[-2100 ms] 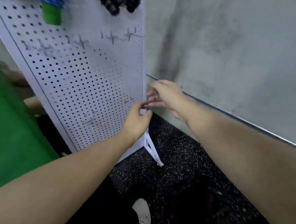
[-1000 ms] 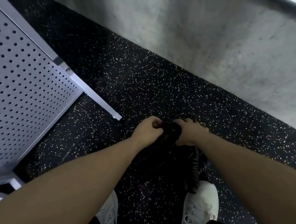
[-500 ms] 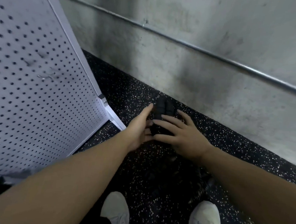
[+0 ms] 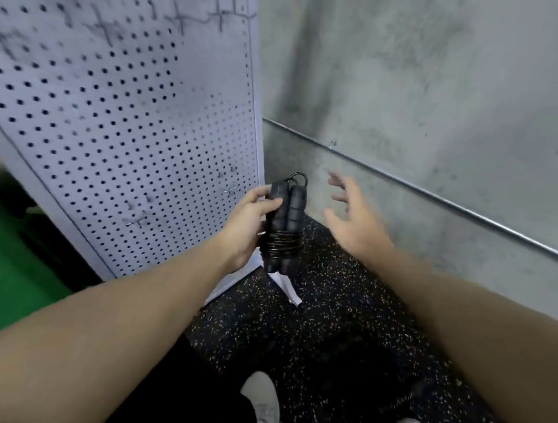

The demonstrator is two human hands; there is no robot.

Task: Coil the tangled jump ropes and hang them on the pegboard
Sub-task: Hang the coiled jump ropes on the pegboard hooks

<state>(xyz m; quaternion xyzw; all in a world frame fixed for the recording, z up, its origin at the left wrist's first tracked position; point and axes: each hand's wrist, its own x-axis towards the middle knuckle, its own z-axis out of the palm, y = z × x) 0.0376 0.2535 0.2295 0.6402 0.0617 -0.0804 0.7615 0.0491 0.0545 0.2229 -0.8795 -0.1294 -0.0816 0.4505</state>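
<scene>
Coiled jump rope in left hand, beside pegboard; right hand spread wide, empty

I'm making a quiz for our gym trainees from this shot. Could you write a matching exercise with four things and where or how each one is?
Things:
1. left hand
2. right hand
3. jump rope
4. pegboard

States:
A. white and perforated, standing at the left
B. open, fingers spread, holding nothing
C. black, cord wound round its two handles
D. gripping the bundled handles

Pairs: 1-D, 2-B, 3-C, 4-A
</scene>
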